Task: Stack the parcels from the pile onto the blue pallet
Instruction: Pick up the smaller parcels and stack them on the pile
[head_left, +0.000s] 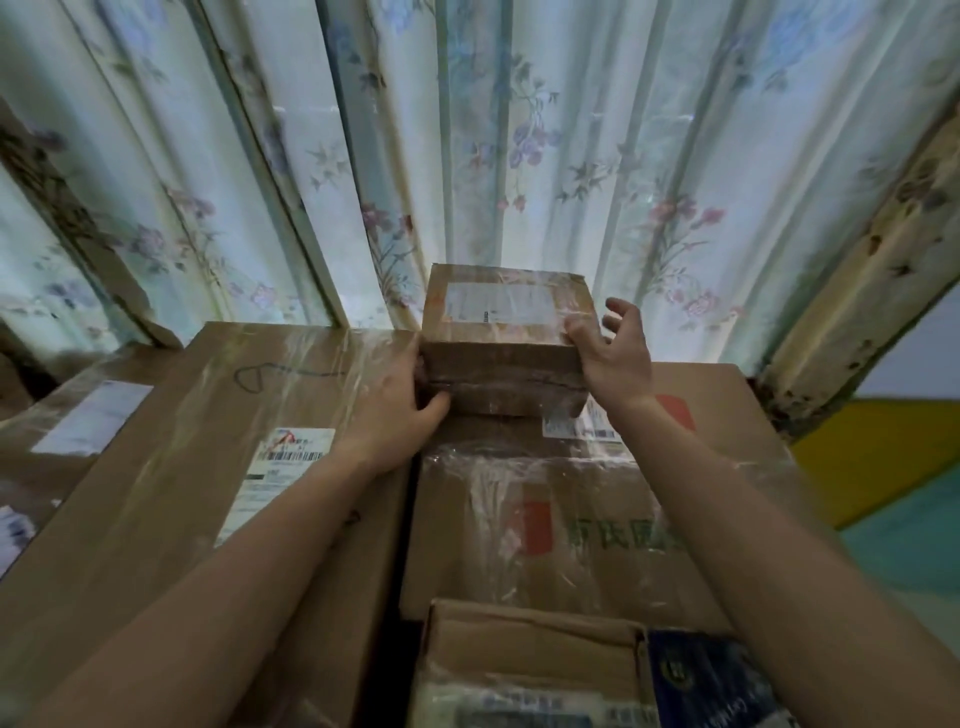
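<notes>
The small box is brown cardboard, matt, wrapped in glossy clear tape with a white paper label. The big boxes below are the same taped cardboard. The curtain is thin flowered cloth, light shining through.

two bare forearms, no sleeves in view — left hand, right hand — ungloved

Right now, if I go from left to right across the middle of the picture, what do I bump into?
Long taped box → left hand → small parcel → right hand → yellow wall.
</notes>
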